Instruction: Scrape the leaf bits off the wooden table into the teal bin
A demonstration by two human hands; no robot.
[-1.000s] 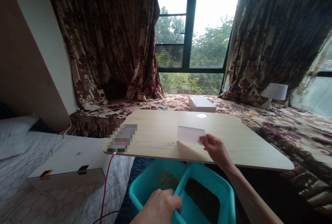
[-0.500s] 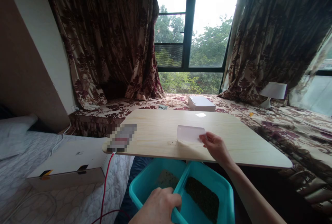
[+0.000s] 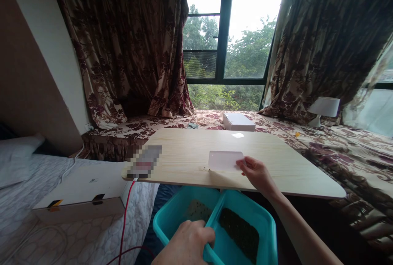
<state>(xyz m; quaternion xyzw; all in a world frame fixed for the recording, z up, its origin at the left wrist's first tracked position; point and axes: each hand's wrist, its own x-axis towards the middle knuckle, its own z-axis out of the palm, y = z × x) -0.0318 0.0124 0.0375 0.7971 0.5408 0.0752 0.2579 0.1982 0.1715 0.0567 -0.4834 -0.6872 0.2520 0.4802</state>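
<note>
A thin, pale rectangular sheet [image 3: 225, 161] with rounded corners is pinched at its right end by my right hand [image 3: 254, 173]. Its lower edge is close to the wooden tabletop [image 3: 181, 154], where a few tiny dark crumbs [image 3: 205, 168] lie by its left corner. Below the table's near edge is a turquoise bin [image 3: 270, 232] with two compartments. My left hand [image 3: 188, 242] is closed around the near end of its divider. Dark granular matter [image 3: 241, 232] lies in the right compartment, and a thinner grey-brown scatter [image 3: 199, 209] in the left one.
A blurred-out flat device [image 3: 144, 161] with a red cable [image 3: 124, 216] lies at the table's left. A white carton [image 3: 82, 189] sits on the bed. Behind the table, a white box [image 3: 238, 121] and a small lamp [image 3: 324, 107] stand on the patterned window seat.
The pale sheet has moved down slightly, close to the crumbs. My left hand keeps its grip on the bin's divider, and the bin stays in place.
</note>
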